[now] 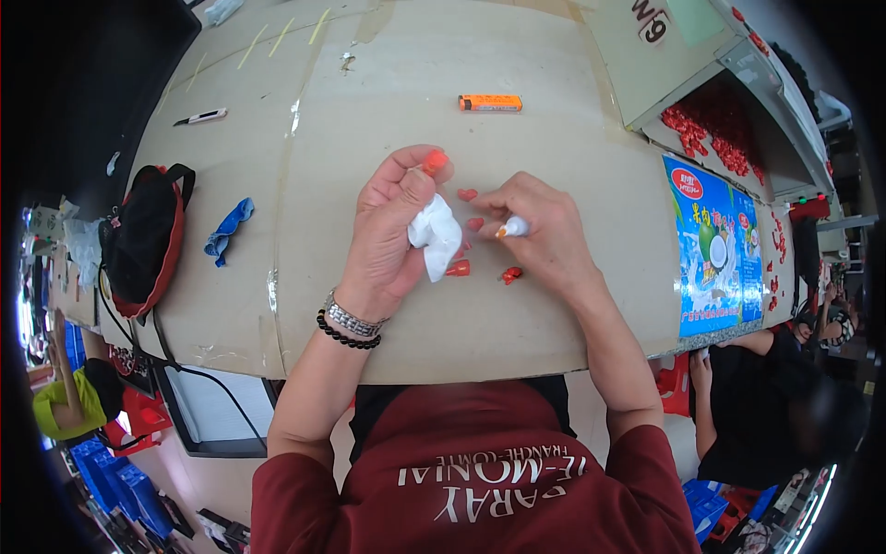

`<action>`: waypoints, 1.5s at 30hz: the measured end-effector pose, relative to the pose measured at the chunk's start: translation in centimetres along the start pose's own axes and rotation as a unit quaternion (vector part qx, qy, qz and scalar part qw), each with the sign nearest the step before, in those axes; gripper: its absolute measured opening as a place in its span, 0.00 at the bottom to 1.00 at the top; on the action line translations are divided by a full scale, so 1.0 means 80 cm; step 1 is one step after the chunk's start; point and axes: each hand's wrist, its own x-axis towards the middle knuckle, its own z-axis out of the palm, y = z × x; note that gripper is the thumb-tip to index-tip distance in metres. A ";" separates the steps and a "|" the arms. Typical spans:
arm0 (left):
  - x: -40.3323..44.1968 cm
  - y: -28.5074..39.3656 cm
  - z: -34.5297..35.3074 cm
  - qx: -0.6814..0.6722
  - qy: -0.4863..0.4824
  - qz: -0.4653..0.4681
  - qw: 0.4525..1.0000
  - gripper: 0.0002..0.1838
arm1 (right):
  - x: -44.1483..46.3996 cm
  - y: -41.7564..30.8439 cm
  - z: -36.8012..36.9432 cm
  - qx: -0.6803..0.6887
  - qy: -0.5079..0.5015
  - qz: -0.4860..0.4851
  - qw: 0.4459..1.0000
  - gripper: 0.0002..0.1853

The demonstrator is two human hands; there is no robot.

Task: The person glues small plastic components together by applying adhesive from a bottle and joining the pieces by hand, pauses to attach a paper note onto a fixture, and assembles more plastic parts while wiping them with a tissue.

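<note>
Between thumb and fingers, my left hand [392,212] pinches a small red piece [434,162]; a white cloth [436,235] is also held in its palm and hangs down. My right hand [544,231] is closed on a white tube with an orange tip [513,227], its tip pointing left. On the table between my hands lie several small red pieces, one [468,195] near my right fingertips, another [458,268] below the cloth and a third [510,275] beneath my right hand.
An orange box [490,103] and a cutter knife [201,117] lie farther back on the table [369,111]. At left are a blue cloth [229,231] and black bag [152,240]. At right are a blue printed sheet [711,249], a bin of red pieces [715,134] and another person [784,406].
</note>
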 end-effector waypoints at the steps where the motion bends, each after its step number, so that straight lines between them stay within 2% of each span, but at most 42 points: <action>1: 0.001 0.000 0.001 0.018 0.008 0.004 1.000 0.16 | 0.000 -0.001 0.001 -0.040 -0.014 -0.007 0.999 0.08; 2: 0.000 0.000 0.004 0.015 0.007 0.011 1.000 0.16 | 0.000 0.000 0.002 -0.080 -0.028 -0.014 0.996 0.09; 6: -0.006 0.003 0.013 0.040 0.019 0.014 0.999 0.15 | -0.002 0.012 0.006 -0.097 -0.041 -0.008 0.994 0.07; 12: -0.009 0.005 0.008 0.052 0.011 0.014 0.998 0.15 | 0.000 0.010 0.002 -0.010 -0.006 0.049 0.999 0.05; 15: -0.010 0.006 0.008 0.074 0.011 0.023 0.997 0.14 | 0.002 0.012 -0.013 -0.043 0.017 0.045 0.998 0.08; 17: -0.011 0.007 0.011 0.091 0.019 0.031 0.995 0.14 | 0.003 0.015 -0.021 -0.124 0.039 0.072 0.989 0.12; 21: -0.012 0.003 0.012 0.127 0.019 0.048 0.991 0.14 | 0.003 0.015 -0.023 -0.173 0.031 0.070 0.982 0.14; 24: -0.012 0.000 0.012 0.146 0.016 0.054 0.988 0.13 | 0.005 0.008 -0.016 -0.139 0.040 0.036 0.989 0.14; 26: -0.012 0.000 0.014 0.157 0.014 0.060 0.986 0.14 | 0.007 0.005 -0.011 -0.179 0.041 -0.069 0.980 0.15; 29: -0.011 0.002 0.016 0.141 0.020 0.075 0.987 0.14 | 0.014 -0.005 0.003 -0.206 0.031 -0.091 0.974 0.16; 35: -0.007 0.006 0.007 0.018 0.058 -0.001 0.998 0.15 | 0.018 -0.002 0.019 -0.261 -0.006 -0.147 0.954 0.16; 38: -0.006 0.003 -0.001 -0.045 0.064 -0.042 0.996 0.14 | 0.016 0.001 0.019 -0.260 -0.015 -0.141 0.955 0.15; 40: -0.006 0.001 -0.005 -0.112 0.007 -0.063 0.992 0.14 | 0.015 0.007 0.021 -0.258 -0.008 -0.142 0.956 0.15; 45: -0.004 0.001 -0.010 -0.124 0.022 -0.076 0.989 0.14 | 0.015 0.009 0.012 -0.236 0.010 -0.106 0.966 0.16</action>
